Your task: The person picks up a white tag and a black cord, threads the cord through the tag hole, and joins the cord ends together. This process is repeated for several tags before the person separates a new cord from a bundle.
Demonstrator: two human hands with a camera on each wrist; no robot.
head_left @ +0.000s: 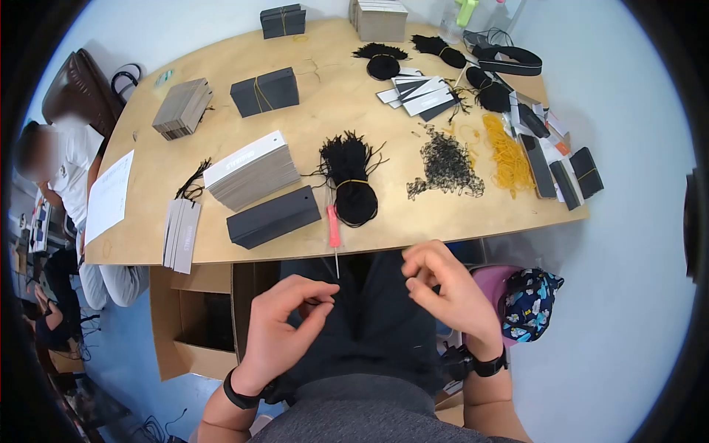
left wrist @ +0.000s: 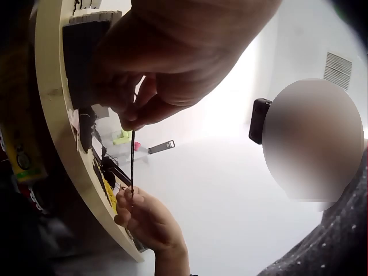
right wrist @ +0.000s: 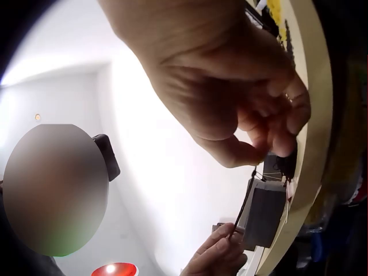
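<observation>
In front of the table's near edge, my left hand (head_left: 284, 325) pinches one end of a thin black cord (left wrist: 133, 158) between thumb and fingertips. The other end is between the thumb and fingers of my right hand (head_left: 454, 292). Both wrist views show the cord stretched fairly straight from hand to hand, with a small knot by the right fingertips. Between the hands, a tool with a red handle (head_left: 334, 230) lies on the table, its thin metal shaft sticking out past the edge. Behind it is a bundle of black cords (head_left: 356, 201) tied with a yellow band.
Stacks of grey tags (head_left: 255, 177) and dark tags (head_left: 275, 218) stand on the table (head_left: 399, 221). To the right lie a heap of small black pins (head_left: 445, 166) and yellow rubber bands (head_left: 507, 155). An open cardboard box (head_left: 166, 317) is below left; another person (head_left: 77, 151) sits at left.
</observation>
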